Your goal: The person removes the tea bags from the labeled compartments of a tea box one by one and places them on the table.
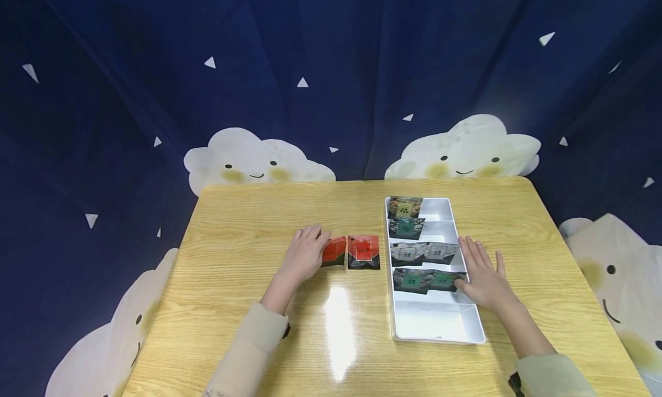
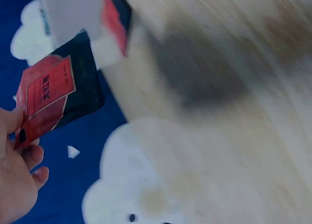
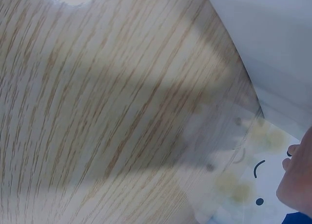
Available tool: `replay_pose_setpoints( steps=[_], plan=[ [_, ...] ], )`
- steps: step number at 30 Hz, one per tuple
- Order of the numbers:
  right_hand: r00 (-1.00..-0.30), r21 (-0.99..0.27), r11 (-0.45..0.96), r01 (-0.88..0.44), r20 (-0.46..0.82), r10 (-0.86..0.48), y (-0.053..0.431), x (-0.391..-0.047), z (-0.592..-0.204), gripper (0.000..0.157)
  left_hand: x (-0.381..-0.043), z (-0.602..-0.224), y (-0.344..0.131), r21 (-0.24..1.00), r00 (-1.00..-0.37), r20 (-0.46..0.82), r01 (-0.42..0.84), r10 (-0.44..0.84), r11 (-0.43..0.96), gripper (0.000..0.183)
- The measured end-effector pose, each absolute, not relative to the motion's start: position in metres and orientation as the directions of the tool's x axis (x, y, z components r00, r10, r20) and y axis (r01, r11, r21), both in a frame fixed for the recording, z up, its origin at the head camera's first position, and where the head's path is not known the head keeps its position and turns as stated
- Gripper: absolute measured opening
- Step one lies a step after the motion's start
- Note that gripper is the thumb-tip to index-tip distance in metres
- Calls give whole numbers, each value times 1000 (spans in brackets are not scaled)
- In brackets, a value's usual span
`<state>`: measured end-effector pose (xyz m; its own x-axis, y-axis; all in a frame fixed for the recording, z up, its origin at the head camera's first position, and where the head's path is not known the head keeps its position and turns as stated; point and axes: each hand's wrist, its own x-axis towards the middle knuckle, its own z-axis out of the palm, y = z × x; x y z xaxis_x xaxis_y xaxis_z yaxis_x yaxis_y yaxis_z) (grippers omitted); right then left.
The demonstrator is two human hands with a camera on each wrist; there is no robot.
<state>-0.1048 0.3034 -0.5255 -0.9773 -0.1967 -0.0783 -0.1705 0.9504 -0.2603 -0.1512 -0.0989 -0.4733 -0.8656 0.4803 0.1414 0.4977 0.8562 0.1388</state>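
Note:
My left hand (image 1: 305,253) pinches the edge of a red-and-black packet (image 2: 51,90), which is lifted and tilted in the left wrist view. Just right of it, another red-and-black packet (image 1: 364,252) lies flat on the table. On the right stands a white divided tray (image 1: 437,322). My right hand (image 1: 485,279) lies along the tray's right side with fingers extended, its thumb over the rim by a green packet (image 1: 445,280). In the right wrist view only part of that hand (image 3: 298,180) shows, beside the tray's wall (image 3: 273,53).
Inside the tray, from back to front, are a brown-and-yellow packet (image 1: 405,207), a teal packet (image 1: 406,228), two grey packets (image 1: 407,253) and two green ones. The wooden table (image 1: 238,224) ends at a dark blue curtain (image 1: 310,29) with printed clouds.

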Motion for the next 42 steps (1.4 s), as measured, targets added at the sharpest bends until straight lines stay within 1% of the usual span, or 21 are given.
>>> replay_pose_setpoints(
  steps=[3,5,8,13,16,19,22,26,29,36,42],
  plan=[
    [-977,-259,950,-172,-77,-198,304,-105,-526,94,-157,-484,-104,149,-877,77,480,474,865,20],
    [-977,-259,951,-171,-79,-198,304,-105,-527,95,-161,-492,-106,147,-880,62,474,470,868,19],
    [-977,-259,950,-171,-80,-198,304,-105,-527,95,-167,-506,-106,115,-886,74,463,457,879,17],
    [-978,-255,952,-171,-74,-196,304,-105,-528,95,-177,-531,-101,67,-914,93,402,395,913,20],
    [-978,-252,952,-172,-73,-196,304,-105,-528,95,-182,-544,-98,55,-928,111,364,357,930,22],
    [-978,-249,953,-170,-75,-194,304,-106,-528,94,-187,-554,-94,50,-937,138,330,321,943,20],
    [-978,-254,953,-168,-76,-193,303,-106,-527,94,-190,-563,-90,42,-950,126,291,284,956,20],
    [-979,-261,951,-165,-78,-191,303,-105,-526,94,-193,-570,-85,55,-969,54,245,242,968,26],
    [-979,-261,951,-164,-78,-190,302,-105,-525,94,-195,-573,-80,76,-973,30,230,228,970,26],
    [-979,-257,951,-170,-66,-193,302,-106,-528,94,-197,-579,-74,60,-978,38,207,205,977,23],
    [-980,-256,953,-164,-66,-186,303,-105,-530,95,-196,-581,-73,89,-981,53,191,187,977,25]
  ],
)
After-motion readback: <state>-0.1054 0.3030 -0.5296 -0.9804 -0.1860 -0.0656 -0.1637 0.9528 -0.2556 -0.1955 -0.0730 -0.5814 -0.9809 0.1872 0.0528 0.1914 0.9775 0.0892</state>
